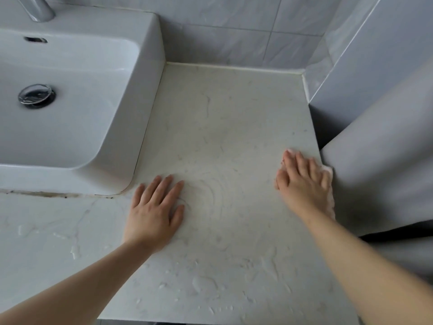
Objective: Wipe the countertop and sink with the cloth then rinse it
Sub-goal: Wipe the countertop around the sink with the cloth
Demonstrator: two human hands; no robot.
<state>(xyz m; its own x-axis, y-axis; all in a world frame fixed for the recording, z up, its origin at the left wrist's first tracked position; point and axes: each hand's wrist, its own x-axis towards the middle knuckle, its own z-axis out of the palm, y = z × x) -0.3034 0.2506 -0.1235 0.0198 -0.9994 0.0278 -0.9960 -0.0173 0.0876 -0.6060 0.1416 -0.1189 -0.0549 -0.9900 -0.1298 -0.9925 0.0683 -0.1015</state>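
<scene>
Head view: we see our left hand [154, 212] lying flat on the pale tabletop [222, 118], its fingers [164, 186] straight and slightly spread, holding nothing. Just left of those fingertips curves the front corner of the white sink [150, 66], with its drain [37, 96] farther left and beyond them. The base of the faucet [42, 8] stands at the far left edge.

Well to the right of the left fingers, our right hand [302, 184] presses palm-down on the cloth [329, 171]. Its fingers [300, 163] are extended and close together rather than curled. The cloth is pale pinkish-white and mostly hidden under the hand. Only a fringe shows past the fingertips and along the hand's outer side, at the right edge of the tabletop. It touches the grey surface [386, 148] that rises there.

Between the two sets of fingers we see faint curved wipe marks on the stone. Nearer to us than both hands lie wet streaks [206, 285] and droplets. Beyond the fingers, the tabletop meets the tiled wall [234, 31].
</scene>
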